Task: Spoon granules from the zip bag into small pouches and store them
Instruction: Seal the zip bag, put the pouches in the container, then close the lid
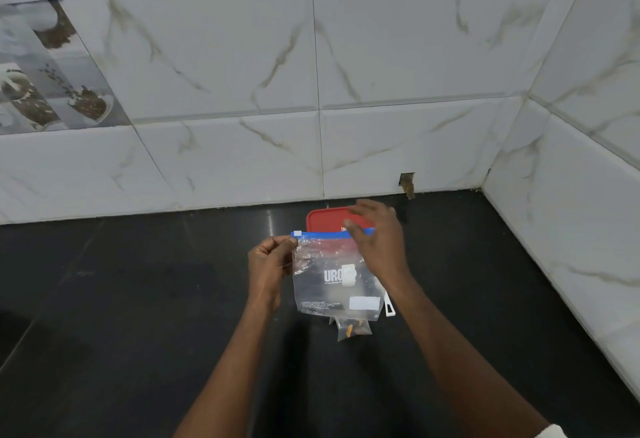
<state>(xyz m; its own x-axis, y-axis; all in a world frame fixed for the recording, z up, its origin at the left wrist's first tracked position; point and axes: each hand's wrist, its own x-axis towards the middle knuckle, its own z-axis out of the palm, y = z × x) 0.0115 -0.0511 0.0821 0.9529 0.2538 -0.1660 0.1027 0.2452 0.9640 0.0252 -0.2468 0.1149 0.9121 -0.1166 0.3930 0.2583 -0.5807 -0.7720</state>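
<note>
The zip bag [329, 275] hangs over the counter [138, 299] between the left hand [272, 261] and the right hand [377, 240]; a lidded box [325, 219] sits behind it, a small pouch [353, 328] before it.

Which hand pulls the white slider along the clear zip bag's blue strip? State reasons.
Probably left hand: it pinches the clear zip bag beside the white slider; right hand holds the blue strip farther along.
</note>
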